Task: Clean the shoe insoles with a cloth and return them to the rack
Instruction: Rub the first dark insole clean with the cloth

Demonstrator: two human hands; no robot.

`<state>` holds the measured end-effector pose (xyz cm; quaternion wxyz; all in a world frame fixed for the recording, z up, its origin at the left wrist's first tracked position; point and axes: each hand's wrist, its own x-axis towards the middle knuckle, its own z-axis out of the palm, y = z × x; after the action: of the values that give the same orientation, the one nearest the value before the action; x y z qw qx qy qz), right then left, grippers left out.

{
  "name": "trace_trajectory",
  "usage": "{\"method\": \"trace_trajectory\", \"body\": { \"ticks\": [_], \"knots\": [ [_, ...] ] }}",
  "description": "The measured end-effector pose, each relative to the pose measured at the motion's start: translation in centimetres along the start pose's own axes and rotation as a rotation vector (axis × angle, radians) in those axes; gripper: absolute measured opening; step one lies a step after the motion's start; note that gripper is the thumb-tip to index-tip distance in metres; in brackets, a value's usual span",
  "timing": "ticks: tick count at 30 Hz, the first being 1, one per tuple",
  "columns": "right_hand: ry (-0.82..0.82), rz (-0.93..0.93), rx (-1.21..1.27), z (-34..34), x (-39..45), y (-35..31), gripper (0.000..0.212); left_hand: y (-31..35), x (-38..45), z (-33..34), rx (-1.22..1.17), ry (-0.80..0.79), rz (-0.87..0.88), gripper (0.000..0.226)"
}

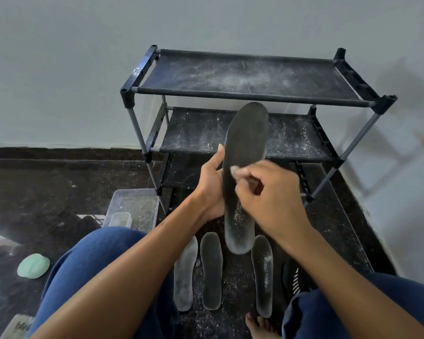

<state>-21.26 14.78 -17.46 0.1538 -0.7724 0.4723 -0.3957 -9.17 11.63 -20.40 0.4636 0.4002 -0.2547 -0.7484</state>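
Note:
My left hand (212, 187) grips the left edge of a long dark grey insole (246, 148), held upright in front of the black shoe rack (250, 96). Its lower part is dusty white. My right hand (267, 194) presses on the insole's middle, fingers curled around a small pale piece that may be the cloth (235, 170); most of that piece is hidden. Three more insoles lie side by side on the dark floor: a pale dusty one (185, 272), a dark one (211, 267) and a speckled one (263, 275).
The rack's fabric shelves are dusty and hold nothing. A clear plastic box (132, 207) sits on the floor left of the rack. A mint-green round object (33, 265) lies far left. A black striped shoe (293, 277) rests by my right knee. My bare foot (261, 326) shows below.

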Motion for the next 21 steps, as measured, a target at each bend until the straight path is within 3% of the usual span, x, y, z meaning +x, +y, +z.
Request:
{"method": "trace_trajectory", "body": {
  "ticks": [4, 10, 12, 14, 16, 21],
  "knots": [
    [-0.027, -0.069, -0.191, 0.4, 0.9, 1.2, 0.019, -0.3, 0.2, 0.3, 0.039, 0.008, 0.001, 0.073],
    [-0.385, 0.031, -0.203, 0.4, -0.6, 0.5, 0.01, -0.5, 0.4, 0.0, 0.073, 0.025, 0.034, 0.082],
    [-0.291, 0.036, -0.136, -0.2, -0.4, 0.5, 0.008, -0.5, 0.5, -0.1, 0.075, 0.036, 0.037, 0.079],
    [-0.124, -0.03, -0.168, -0.5, 0.2, 0.8, 0.009, -0.5, 0.7, -0.1, 0.071, 0.03, 0.04, 0.079],
    [-0.061, -0.068, -0.245, -0.5, 0.7, 0.9, 0.015, -0.6, 0.5, 0.2, 0.07, 0.026, 0.035, 0.079],
    [-0.339, 0.036, -0.347, 0.5, -0.5, 0.2, 0.018, -1.1, 0.6, 0.2, 0.107, 0.089, 0.034, 0.081]
  ]
}}
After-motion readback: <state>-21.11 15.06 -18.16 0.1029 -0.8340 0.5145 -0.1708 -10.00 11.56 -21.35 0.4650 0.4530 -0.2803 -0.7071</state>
